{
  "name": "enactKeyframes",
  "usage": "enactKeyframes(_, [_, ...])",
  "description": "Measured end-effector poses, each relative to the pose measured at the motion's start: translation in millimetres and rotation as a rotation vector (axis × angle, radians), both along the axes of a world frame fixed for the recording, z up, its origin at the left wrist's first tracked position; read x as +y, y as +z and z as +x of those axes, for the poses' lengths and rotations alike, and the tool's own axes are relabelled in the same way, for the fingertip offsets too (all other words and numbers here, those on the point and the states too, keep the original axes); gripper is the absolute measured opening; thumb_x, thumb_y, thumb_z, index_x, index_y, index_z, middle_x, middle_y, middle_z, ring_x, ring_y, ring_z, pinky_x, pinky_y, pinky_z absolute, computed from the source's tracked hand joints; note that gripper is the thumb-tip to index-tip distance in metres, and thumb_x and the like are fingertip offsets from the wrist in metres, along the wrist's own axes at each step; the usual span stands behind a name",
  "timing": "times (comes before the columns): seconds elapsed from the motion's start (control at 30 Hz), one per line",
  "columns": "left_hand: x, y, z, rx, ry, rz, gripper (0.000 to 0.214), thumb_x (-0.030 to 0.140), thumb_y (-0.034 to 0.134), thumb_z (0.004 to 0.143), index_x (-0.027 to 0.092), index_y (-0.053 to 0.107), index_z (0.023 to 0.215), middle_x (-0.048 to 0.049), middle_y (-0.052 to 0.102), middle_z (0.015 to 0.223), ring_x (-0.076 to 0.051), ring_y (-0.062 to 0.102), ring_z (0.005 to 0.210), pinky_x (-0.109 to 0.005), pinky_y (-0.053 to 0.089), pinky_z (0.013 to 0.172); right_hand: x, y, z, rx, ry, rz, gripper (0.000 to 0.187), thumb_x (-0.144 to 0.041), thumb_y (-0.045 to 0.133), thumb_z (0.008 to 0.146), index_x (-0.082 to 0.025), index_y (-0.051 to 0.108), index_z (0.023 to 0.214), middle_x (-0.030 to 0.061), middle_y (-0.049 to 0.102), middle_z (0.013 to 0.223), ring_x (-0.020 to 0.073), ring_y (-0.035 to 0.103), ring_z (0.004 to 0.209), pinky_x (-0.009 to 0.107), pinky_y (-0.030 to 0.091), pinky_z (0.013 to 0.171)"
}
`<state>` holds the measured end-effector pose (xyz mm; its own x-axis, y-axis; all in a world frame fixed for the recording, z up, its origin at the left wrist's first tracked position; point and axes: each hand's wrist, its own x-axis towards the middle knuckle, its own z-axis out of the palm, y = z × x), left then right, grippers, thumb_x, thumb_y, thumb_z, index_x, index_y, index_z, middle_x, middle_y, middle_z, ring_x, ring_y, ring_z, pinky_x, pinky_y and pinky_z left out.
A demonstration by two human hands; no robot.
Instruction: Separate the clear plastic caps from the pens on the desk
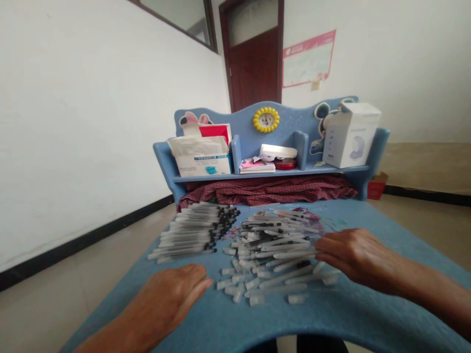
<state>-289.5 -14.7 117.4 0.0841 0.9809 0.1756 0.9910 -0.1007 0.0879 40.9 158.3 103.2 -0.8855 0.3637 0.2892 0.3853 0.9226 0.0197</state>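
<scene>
My left hand [174, 296] rests low over the left part of the table, fingers curled and pressed together. Whatever they may hold is hidden. At the right edge of a loose pile of clear pen barrels [287, 247] is my right hand [351, 252]. Its fingers are closed near the end of a barrel, and I cannot make out what is between them. Small translucent pen caps [239, 291] are scattered at the near side of the pile. Left of it, capped pens [191, 230] with black ends lie side by side in a stack.
The blue table [228, 323] has a curved near edge. At its back stands a blue shelf [239, 117] with a mask box [202, 164], a white box [351, 137], a yellow flower clock [266, 119] and papers [257, 167]. Checked cloth [265, 190] is bunched beneath the shelf.
</scene>
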Motion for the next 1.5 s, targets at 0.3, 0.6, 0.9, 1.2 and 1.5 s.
enactKeyframes(0.3, [15, -29.2, 0, -0.003, -0.003, -0.049, 0.021, 0.027, 0.041, 0.09, 0.019, 0.06, 0.089, -0.0039, 0.06, 0.083, -0.017, 0.059, 0.077, -0.026, 0.045, 0.072, 23, 0.1, -52, -0.048, -0.037, 0.216, 0.018, -0.029, 0.048, 0.09, -0.018, 0.058, 0.08, 0.0033, 0.064, 0.073, 0.0132, 0.054, 0.059, 0.028, 0.025, 0.053])
enactKeyframes(0.6, [-1, -24.1, -9, -0.109, -0.022, -0.017, 0.019, 0.027, 0.044, 0.088, 0.016, 0.059, 0.093, -0.0042, 0.058, 0.086, -0.017, 0.058, 0.079, -0.026, 0.046, 0.07, 33, -19.9, -44, -0.06, -0.037, 0.221, 0.02, -0.034, 0.047, 0.089, -0.021, 0.057, 0.078, 0.0032, 0.062, 0.075, 0.0188, 0.059, 0.065, 0.029, 0.032, 0.056])
enactKeyframes(0.9, [-5, -14.4, -39, 0.115, 0.165, 0.007, 0.018, 0.018, 0.043, 0.087, 0.016, 0.059, 0.095, -0.0063, 0.06, 0.092, -0.018, 0.059, 0.087, -0.03, 0.047, 0.081, 33, -30.2, -43, -0.043, 0.008, 0.152, 0.016, -0.033, 0.047, 0.088, -0.023, 0.056, 0.08, 0.0018, 0.062, 0.075, 0.0191, 0.061, 0.065, 0.03, 0.037, 0.056])
enactKeyframes(1.2, [17, -21.8, -56, 0.389, 0.315, -0.123, 0.023, 0.015, 0.041, 0.086, 0.018, 0.058, 0.102, -0.0079, 0.057, 0.097, -0.02, 0.06, 0.085, -0.031, 0.049, 0.071, 17, -22.6, -45, 0.057, 0.06, 0.196, 0.021, -0.038, 0.045, 0.09, -0.021, 0.056, 0.086, 0.003, 0.059, 0.076, 0.0191, 0.057, 0.066, 0.032, 0.035, 0.058])
enactKeyframes(1.5, [18, -31.8, -63, 0.381, 0.266, -0.051, 0.027, 0.017, 0.033, 0.089, 0.013, 0.057, 0.098, -0.011, 0.056, 0.099, -0.024, 0.06, 0.088, -0.035, 0.05, 0.073, -59, -23.4, -58, -0.048, 0.307, 0.188, 0.007, -0.018, 0.055, 0.083, -0.02, 0.051, 0.077, 0.0006, 0.055, 0.074, 0.0173, 0.044, 0.063, 0.032, 0.026, 0.056])
